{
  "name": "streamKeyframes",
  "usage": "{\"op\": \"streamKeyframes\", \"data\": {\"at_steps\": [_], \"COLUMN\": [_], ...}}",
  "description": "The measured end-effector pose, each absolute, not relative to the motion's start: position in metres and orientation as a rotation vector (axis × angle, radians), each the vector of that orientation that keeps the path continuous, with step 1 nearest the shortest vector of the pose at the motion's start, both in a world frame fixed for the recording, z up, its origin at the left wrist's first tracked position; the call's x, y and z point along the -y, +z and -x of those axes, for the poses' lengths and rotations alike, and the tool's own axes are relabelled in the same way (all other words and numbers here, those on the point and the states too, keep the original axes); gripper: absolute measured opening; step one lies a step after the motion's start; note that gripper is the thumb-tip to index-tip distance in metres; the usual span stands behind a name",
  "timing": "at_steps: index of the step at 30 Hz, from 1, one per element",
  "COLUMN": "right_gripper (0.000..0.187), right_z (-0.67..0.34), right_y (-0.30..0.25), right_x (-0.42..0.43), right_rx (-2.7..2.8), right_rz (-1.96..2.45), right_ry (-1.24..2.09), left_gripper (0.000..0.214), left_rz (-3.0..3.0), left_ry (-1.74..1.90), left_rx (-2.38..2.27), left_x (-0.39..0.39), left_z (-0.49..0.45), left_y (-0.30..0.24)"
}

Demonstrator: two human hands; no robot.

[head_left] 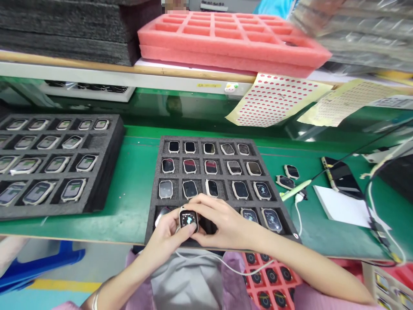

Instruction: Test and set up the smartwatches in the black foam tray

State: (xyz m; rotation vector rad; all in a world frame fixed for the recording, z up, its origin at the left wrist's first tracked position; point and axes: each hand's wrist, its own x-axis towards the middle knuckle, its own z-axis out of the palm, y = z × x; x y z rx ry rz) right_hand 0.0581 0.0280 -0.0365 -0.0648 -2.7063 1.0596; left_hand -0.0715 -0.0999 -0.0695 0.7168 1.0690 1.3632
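Note:
A smartwatch (188,218) with a lit dial is held over the front row of a dark grey foam tray (157,172). My left hand (166,230) grips its left side, with the thumb lying along the lower part of the screen. From the right, my right hand (222,217) closes its fingers around the watch's other edge. Several watch cases without straps fill the tray's compartments. A few at the front right, such as this watch (272,219), have lit screens. My hands hide part of the front row.
On the left stands another dark foam tray (111,163) of watches. To the right lie two loose watches (291,172), a green pen (295,190), a white cable (300,206), white paper (338,206) and a phone (345,178). A pink foam tray (232,54) rests on the shelf above.

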Motion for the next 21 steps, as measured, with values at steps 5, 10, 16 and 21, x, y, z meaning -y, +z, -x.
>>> {"op": "streamKeyframes", "data": {"at_steps": [5, 10, 16, 21], "right_gripper": [0.041, 0.04, 0.041, 0.042], "right_z": [-0.0609, -0.0633, -0.0653, -0.067], "right_y": [-0.0369, -0.0362, -0.0371, -0.0366], "right_x": [-0.0284, -0.0277, -0.026, -0.0239], "right_rx": [2.709, 2.74, 2.769, 2.799], "right_rz": [0.052, 0.063, 0.11, 0.155], "right_ry": [1.105, 1.064, 0.96, 0.944], "left_gripper": [0.019, 0.02, 0.023, 0.025], "left_rz": [-0.792, -0.821, -0.823, -0.834], "left_ry": [1.365, 1.351, 1.33, 1.324], "left_rx": [-1.157, -1.198, -1.187, -1.195], "left_x": [0.1002, 0.1008, 0.1, 0.1004], "left_z": [0.07, 0.0695, 0.0691, 0.0687], "left_y": [-0.0697, -0.0737, -0.0753, -0.0746]}}
